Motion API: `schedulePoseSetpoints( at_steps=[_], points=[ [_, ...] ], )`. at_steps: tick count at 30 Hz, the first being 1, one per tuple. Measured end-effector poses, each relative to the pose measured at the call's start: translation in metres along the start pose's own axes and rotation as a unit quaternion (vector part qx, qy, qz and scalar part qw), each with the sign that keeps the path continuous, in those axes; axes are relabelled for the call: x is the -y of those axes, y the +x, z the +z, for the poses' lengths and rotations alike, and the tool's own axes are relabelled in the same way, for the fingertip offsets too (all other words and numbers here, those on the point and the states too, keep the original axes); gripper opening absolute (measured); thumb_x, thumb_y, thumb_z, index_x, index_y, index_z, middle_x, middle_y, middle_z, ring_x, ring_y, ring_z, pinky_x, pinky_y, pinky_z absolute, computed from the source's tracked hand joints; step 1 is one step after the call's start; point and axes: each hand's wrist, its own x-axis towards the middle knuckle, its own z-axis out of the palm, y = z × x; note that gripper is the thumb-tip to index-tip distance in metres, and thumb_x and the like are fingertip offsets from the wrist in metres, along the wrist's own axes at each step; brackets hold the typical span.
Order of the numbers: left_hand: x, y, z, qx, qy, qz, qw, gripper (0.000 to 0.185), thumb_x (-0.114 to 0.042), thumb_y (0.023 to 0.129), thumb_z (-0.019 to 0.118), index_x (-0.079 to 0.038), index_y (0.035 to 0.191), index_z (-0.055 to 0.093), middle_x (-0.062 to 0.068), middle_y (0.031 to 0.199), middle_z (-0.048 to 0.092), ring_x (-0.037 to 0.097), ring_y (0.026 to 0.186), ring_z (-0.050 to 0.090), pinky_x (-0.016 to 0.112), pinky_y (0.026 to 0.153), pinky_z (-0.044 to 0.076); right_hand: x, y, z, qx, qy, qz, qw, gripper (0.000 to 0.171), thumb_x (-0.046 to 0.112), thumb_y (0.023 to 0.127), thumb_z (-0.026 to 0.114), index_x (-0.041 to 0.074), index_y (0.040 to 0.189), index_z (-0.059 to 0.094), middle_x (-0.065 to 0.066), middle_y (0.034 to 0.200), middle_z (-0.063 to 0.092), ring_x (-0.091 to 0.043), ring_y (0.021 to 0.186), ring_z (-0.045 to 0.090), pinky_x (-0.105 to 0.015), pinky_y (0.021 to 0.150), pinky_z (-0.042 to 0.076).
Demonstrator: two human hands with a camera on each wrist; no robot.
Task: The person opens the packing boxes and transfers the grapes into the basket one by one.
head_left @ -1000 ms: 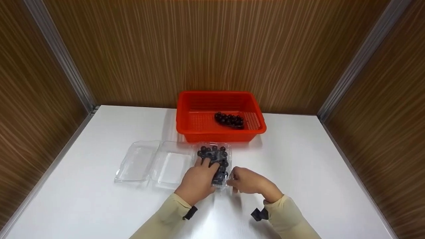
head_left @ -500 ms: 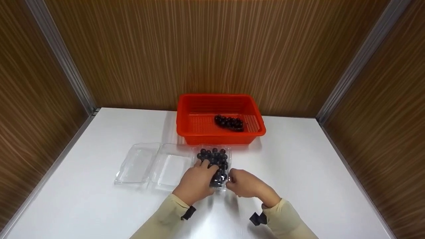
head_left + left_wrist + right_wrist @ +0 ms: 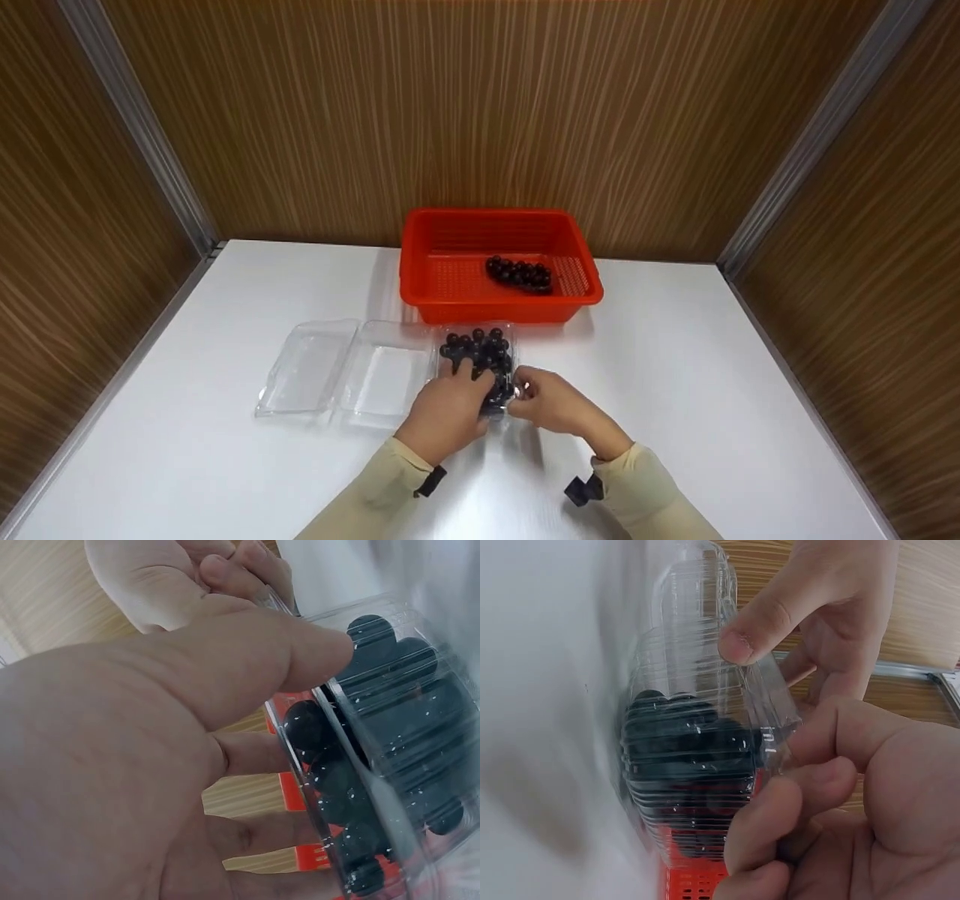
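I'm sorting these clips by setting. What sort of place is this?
Probably a staged recording booth, not a kitchen: a bare white table is boxed in by wood-grain panel walls, holding only a red basket and clear clamshell boxes of dark berries.

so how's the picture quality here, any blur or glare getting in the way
Head view: sharp and evenly lit, with a bright sheen on the white table in front of the sleeves. Left wrist view: the left hand fills the frame, soft from closeness; specks of glare on the clear clamshell. Right wrist view: the table side is smeared white; the right hand is sharper.
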Motion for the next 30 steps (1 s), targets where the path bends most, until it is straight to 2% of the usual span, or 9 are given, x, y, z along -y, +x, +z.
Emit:
schedulePoseSetpoints(
  at_steps=[2,5,9,12,15,19,22,26,30],
  points=[
    [0.0,0.0,-0.001,-0.002,-0.006,0.0,1.0,0.054,-0.032,0.078,0.088,-0.012,0.123,0.065,0.02,0.116,0.065,0.039,0.098,0.066,0.044,0.067,0.062,-0.001,0.001,0.0,0.001,0.02,0.004,1.0,0.012,0.006,0.081,0.064,0.009,0.088,0.055,0.006,0.065,0.05,-0.009,0.058,0.048,-0.025,0.052,0.038],
    [0.0,0.0,-0.001,-0.001,-0.011,0.004,0.9999,0.055,-0.033,0.079,0.089,-0.012,0.124,0.066,0.021,0.117,0.065,0.04,0.1,0.066,0.045,0.07,0.062,0.0,0.0,0.0,0.009,0.052,0.006,0.999,0.016,0.004,0.083,0.064,0.007,0.099,0.062,0.005,0.067,0.053,-0.01,0.059,0.048,-0.025,0.052,0.039],
    [-0.002,0.0,0.0,0.013,-0.002,0.002,0.9999,0.057,-0.034,0.079,0.089,-0.013,0.127,0.066,0.022,0.124,0.063,0.041,0.108,0.064,0.045,0.074,0.062,0.002,-0.001,-0.002,0.024,0.032,0.011,0.999,0.019,0.008,0.085,0.065,0.007,0.104,0.065,0.004,0.072,0.056,-0.01,0.062,0.051,-0.026,0.055,0.043],
    [-0.002,0.0,0.0,0.021,0.003,-0.004,0.9998,0.059,-0.035,0.079,0.089,-0.012,0.129,0.065,0.023,0.128,0.062,0.044,0.114,0.062,0.046,0.075,0.062,0.003,-0.003,-0.004,0.041,0.006,0.026,0.999,0.015,0.013,0.086,0.065,0.007,0.099,0.063,0.002,0.074,0.058,-0.011,0.063,0.055,-0.027,0.056,0.047],
    [-0.002,0.001,0.0,0.032,-0.002,-0.013,0.9994,0.062,-0.036,0.081,0.088,-0.011,0.132,0.064,0.024,0.133,0.061,0.047,0.12,0.061,0.049,0.081,0.062,0.001,-0.003,-0.006,0.058,0.021,0.049,0.997,0.019,0.015,0.088,0.064,0.005,0.105,0.062,0.0,0.073,0.061,-0.013,0.06,0.057,-0.028,0.056,0.049],
    [0.0,0.001,-0.003,0.039,-0.013,-0.022,0.9989,0.063,-0.034,0.082,0.087,-0.009,0.135,0.064,0.025,0.136,0.061,0.051,0.124,0.06,0.052,0.087,0.06,0.0,-0.002,-0.008,0.062,0.053,0.069,0.994,0.025,0.015,0.089,0.065,0.002,0.11,0.06,0.001,0.068,0.06,-0.012,0.056,0.053,-0.027,0.055,0.046],
    [0.002,0.001,-0.005,0.036,-0.022,-0.017,0.999,0.063,-0.032,0.082,0.088,-0.007,0.134,0.065,0.025,0.135,0.062,0.051,0.123,0.061,0.052,0.087,0.06,-0.002,-0.001,-0.009,0.072,0.071,0.08,0.992,0.025,0.016,0.089,0.067,0.003,0.108,0.059,0.002,0.064,0.056,-0.01,0.053,0.05,-0.025,0.054,0.042],
    [0.003,0.0,-0.005,0.035,-0.031,-0.011,0.9989,0.064,-0.029,0.081,0.089,-0.007,0.135,0.064,0.025,0.134,0.062,0.051,0.123,0.06,0.053,0.088,0.059,-0.009,0.0,-0.01,0.114,0.109,0.087,0.984,0.024,0.017,0.09,0.067,0.005,0.105,0.054,0.003,0.065,0.05,-0.01,0.054,0.047,-0.025,0.054,0.04],
    [0.003,-0.001,-0.006,0.031,-0.034,-0.008,0.9989,0.063,-0.028,0.08,0.089,-0.008,0.134,0.064,0.024,0.132,0.063,0.05,0.123,0.061,0.054,0.087,0.059,-0.018,0.004,-0.014,0.164,0.182,0.084,0.966,0.022,0.016,0.093,0.067,0.006,0.105,0.051,0.003,0.064,0.043,-0.011,0.054,0.039,-0.026,0.053,0.033]
  ],
)
